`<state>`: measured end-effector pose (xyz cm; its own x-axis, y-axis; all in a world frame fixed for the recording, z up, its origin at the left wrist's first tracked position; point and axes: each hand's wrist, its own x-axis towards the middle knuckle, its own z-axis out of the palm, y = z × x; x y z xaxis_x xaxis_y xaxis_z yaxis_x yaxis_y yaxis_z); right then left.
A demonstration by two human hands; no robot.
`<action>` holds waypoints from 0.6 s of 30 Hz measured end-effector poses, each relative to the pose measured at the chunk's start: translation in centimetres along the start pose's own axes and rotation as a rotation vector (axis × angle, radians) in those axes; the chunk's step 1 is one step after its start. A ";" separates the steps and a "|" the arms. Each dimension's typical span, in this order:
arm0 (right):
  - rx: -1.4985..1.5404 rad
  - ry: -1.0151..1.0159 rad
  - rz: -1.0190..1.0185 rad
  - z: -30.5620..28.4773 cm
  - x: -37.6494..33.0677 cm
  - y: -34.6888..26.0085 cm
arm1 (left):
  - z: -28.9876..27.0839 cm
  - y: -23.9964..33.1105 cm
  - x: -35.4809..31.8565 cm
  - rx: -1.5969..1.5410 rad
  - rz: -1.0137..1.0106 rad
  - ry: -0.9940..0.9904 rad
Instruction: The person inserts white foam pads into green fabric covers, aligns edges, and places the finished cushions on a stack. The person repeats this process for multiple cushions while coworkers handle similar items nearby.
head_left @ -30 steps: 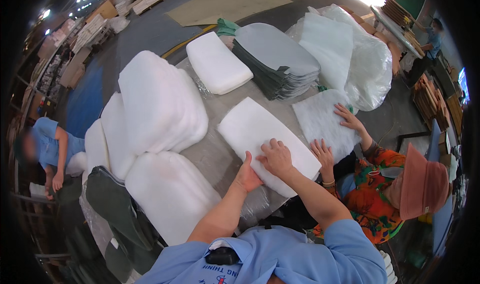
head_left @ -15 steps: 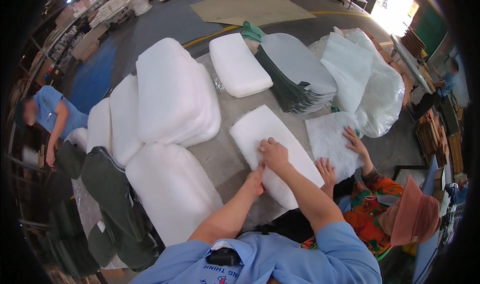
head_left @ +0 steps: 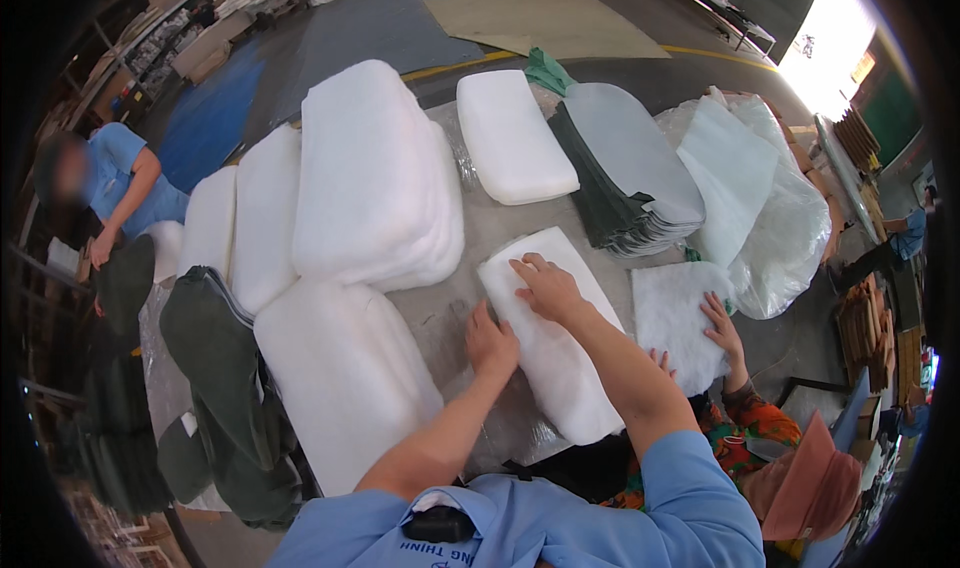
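A white oblong pad of soft wadding [head_left: 572, 368] lies on the table in front of me, its left edge bulging. On its upper part rests my right hand [head_left: 548, 288], fingers loosely bent and apart, not gripping it. My left hand [head_left: 490, 344] is beside the pad's left edge, fingers stretched out with nothing in them. Farther left is a tall stack of thick white wadding pads [head_left: 375, 183]. Another white pad pile [head_left: 345, 378] sits nearer to me. Beyond the pad in front of me lies a smaller white pad stack [head_left: 515, 138].
Right of it stands a stack of grey-green fabric panels [head_left: 635, 148]. A co-worker in a pink hat [head_left: 815, 478] has hands on a thin white sheet [head_left: 672, 313]. Clear plastic wrapping [head_left: 790, 228] bulges at the right. Another person [head_left: 135, 183] handles dark green covers [head_left: 225, 368] at the left.
My left hand has come away from the pad's edge and moved left, its fingers opening. My right hand has loosened from its pinch and moved up the pad. The view has shifted slightly.
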<state>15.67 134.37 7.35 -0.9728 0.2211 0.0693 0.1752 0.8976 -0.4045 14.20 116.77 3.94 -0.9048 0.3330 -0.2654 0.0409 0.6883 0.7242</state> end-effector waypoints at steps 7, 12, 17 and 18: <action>-0.066 -0.118 -0.094 0.6 0.5 0.5 | -0.8 2.2 6.2 0.386 0.229 -0.239; -0.061 -0.440 -0.150 -3.7 -6.1 3.2 | -1.2 1.8 7.0 0.426 0.245 -0.334; 0.020 -0.199 -0.057 -3.3 -3.0 0.5 | -1.2 1.8 7.0 0.453 0.265 -0.320; -0.002 -0.211 -0.057 -2.5 -2.4 0.7 | -0.9 2.2 6.8 0.453 0.281 -0.324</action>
<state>18.52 135.37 9.17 -0.9912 0.0859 -0.1003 0.1195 0.9069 -0.4040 7.74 119.94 4.26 -0.6616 0.6708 -0.3351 0.4987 0.7274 0.4713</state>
